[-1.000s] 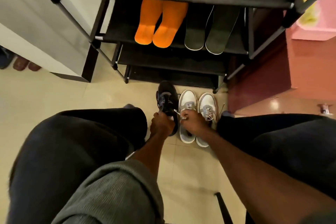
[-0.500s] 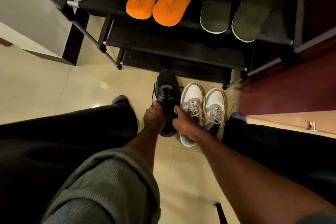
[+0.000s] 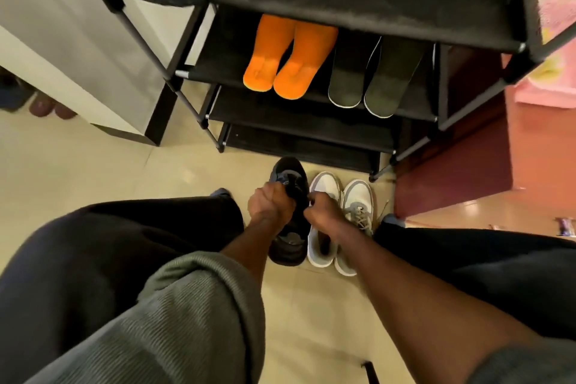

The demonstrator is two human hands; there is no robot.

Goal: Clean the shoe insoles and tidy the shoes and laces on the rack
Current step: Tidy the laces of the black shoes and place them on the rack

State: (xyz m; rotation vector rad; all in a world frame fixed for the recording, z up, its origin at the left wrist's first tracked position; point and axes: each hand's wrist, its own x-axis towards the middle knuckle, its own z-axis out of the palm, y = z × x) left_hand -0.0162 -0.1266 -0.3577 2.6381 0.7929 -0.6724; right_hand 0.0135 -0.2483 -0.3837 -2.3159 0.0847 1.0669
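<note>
A black sneaker stands on the tiled floor in front of the black shoe rack. My left hand grips its tongue and lace area. My right hand pinches at the same shoe's right side, fingers curled; what it holds is hidden. Right beside it stands a pair of white and grey sneakers with loose laces. On a middle shelf lie two orange insoles and two dark grey insoles, heels toward me.
A grey cabinet stands left of the rack, with dark shoes on the floor beside it. A red-brown block and a pink object are on the right. My knees flank both hands.
The view tilted back up, showing more of the rack. Both hands stayed on the black sneaker; the left hand shifted up onto its tongue.
</note>
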